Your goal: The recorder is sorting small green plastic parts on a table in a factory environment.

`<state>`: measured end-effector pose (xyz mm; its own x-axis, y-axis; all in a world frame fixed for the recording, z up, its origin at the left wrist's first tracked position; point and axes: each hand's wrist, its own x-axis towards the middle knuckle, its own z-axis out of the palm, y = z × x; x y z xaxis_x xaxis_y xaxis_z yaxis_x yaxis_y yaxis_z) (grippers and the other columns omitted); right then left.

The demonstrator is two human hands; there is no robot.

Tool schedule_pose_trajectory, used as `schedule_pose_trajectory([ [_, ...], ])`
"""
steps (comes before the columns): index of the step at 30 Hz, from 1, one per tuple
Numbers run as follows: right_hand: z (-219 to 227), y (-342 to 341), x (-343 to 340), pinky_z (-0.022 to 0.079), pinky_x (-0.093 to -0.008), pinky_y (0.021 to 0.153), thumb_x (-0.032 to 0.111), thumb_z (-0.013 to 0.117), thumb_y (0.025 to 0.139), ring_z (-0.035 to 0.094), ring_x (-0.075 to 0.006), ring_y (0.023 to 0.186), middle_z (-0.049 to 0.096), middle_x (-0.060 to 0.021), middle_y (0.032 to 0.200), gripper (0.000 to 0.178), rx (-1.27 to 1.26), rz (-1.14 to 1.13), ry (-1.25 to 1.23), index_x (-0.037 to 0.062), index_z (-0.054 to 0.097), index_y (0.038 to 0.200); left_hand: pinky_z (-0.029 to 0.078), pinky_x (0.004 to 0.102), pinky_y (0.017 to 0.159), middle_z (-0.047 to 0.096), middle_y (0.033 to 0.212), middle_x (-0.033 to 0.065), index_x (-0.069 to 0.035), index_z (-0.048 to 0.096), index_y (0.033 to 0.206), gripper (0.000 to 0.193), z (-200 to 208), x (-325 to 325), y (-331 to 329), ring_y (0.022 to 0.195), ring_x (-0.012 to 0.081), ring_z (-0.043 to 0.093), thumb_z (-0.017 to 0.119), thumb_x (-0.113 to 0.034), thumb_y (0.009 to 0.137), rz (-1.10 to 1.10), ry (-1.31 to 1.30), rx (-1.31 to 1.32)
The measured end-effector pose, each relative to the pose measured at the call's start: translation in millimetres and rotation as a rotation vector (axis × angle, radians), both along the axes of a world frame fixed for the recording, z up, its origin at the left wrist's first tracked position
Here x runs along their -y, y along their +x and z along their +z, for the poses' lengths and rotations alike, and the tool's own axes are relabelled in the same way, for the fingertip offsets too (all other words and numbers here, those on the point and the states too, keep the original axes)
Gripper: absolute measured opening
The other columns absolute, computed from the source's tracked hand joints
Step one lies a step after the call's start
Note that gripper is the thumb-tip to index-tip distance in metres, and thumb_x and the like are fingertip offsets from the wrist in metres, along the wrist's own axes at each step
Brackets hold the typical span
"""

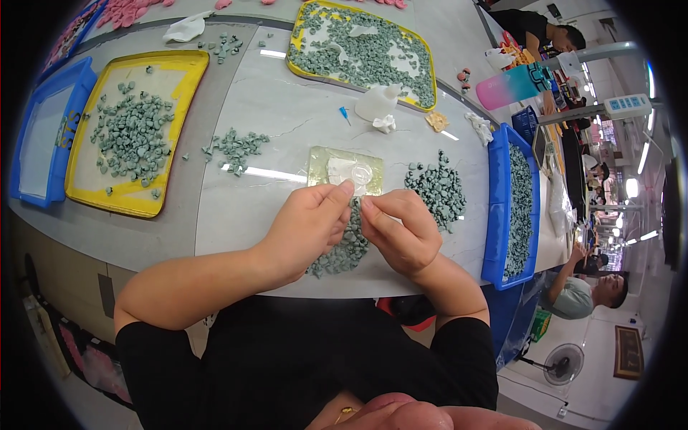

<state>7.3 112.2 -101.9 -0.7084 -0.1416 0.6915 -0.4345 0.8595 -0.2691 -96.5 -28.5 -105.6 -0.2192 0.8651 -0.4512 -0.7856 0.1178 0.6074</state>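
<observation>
My left hand [309,223] and my right hand [403,231] meet over the table, thumbs and forefingers pinched close together. Whatever sits between their fingertips is too small to make out. Just beyond them lies a clear yellowish square pad [315,168] with a white piece and a round clear spot on it. Under and between the hands spreads a pile of small grey-green pieces [342,256], partly covered by the fingers. Another heap of such pieces [437,190], darker in parts, lies right of my right hand. A smaller cluster [240,149] is beyond my left hand.
A yellow-rimmed tray [175,136] of green pieces and a blue tray [25,161] stand left. Another yellow-rimmed tray [292,54] lies at the back. A white squeeze bottle [376,104] stands before it. A blue bin [496,208] borders the right; a pink-teal bottle [505,87] lies beyond.
</observation>
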Motion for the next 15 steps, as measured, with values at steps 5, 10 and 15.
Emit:
schedule_pose_trajectory([
  [5, 0.3, -3.1, 3.9, 0.045, -0.0326, 0.054, -0.005, 0.070, 0.060, 0.059, -0.0248, 0.068, 0.061, -0.0166, 0.089, 0.032, 0.015, 0.014, 0.032, -0.0081, 0.061, 0.091, 0.024, 0.0205, 0.043, 0.036, 0.060, -0.0041, -0.009, 0.042, 0.072, 0.033, 2.1, 4.7, -3.1, 0.048, 0.0050, 0.029, 0.045, -0.034, 0.095, -0.008, 0.007, 0.010],
  [10, -3.9, -6.3, 8.9, 0.047, -0.0334, 0.056, -0.005, 0.071, 0.061, 0.059, -0.0261, 0.068, 0.061, -0.0173, 0.088, 0.026, -0.014, 0.034, 0.049, -0.0094, 0.061, 0.085, 0.026, 0.0200, 0.044, 0.037, 0.061, -0.0048, -0.008, 0.045, 0.074, 0.031, 2.5, 8.6, 0.3, 0.050, 0.0038, 0.030, 0.046, -0.030, 0.096, 0.083, 0.026, -0.109],
  [15, -7.9, -8.2, 15.1, 0.048, -0.0324, 0.057, -0.015, 0.068, 0.061, 0.059, -0.0256, 0.068, 0.061, -0.0145, 0.087, 0.027, -0.097, 0.018, 0.010, -0.0062, 0.062, 0.086, 0.028, 0.0191, 0.045, 0.040, 0.062, -0.0044, -0.007, 0.047, 0.075, 0.029, -7.0, 12.9, 3.9, 0.051, 0.0030, 0.032, 0.047, -0.028, 0.095, 0.133, 0.074, -0.393],
])
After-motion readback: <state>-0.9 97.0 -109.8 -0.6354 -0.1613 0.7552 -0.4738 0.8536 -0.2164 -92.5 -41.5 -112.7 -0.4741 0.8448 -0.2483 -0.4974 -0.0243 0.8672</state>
